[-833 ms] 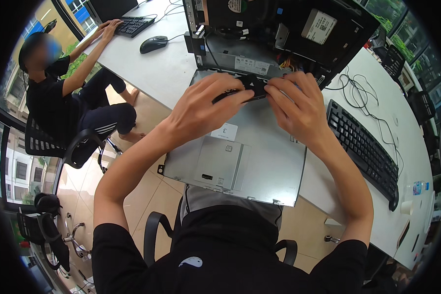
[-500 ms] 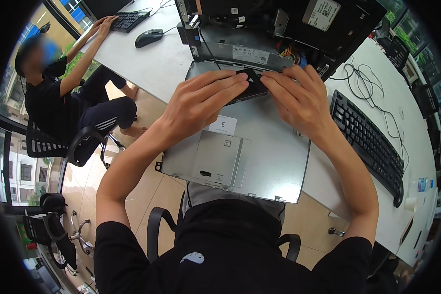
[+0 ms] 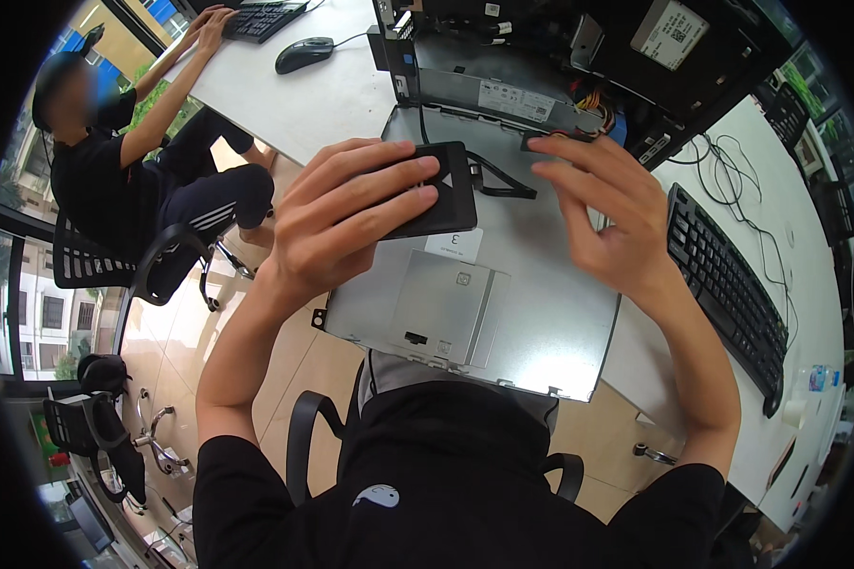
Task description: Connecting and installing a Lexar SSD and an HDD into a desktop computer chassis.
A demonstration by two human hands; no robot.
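Observation:
A flat black drive (image 3: 457, 197), which looks like a solid-state drive, is gripped along its left side by my left hand (image 3: 327, 213), fingers lying across its top. From its right edge comes a black data cable (image 3: 508, 185), its plug at the drive. To the right, apart from the drive, the fingertips of my right hand (image 3: 617, 213) pinch a small dark connector (image 3: 529, 142). Thin wires run from it toward the open computer case (image 3: 731, 85). Both hands are above a silver metal side panel (image 3: 550, 303) lying in front of the case.
Right of the panel lies a black keyboard (image 3: 726, 294), with tangled cables (image 3: 721, 166) behind it. A black mouse (image 3: 304, 55) rests on the white desk (image 3: 289, 114). At the left, a seated person (image 3: 114, 180) types on another keyboard (image 3: 261, 21). A plastic bottle (image 3: 816, 379) stands far right.
My hands have moved apart, the left drawing the drive left and toward me. The black cable at the drive's edge has come into sight. The view has shifted slightly.

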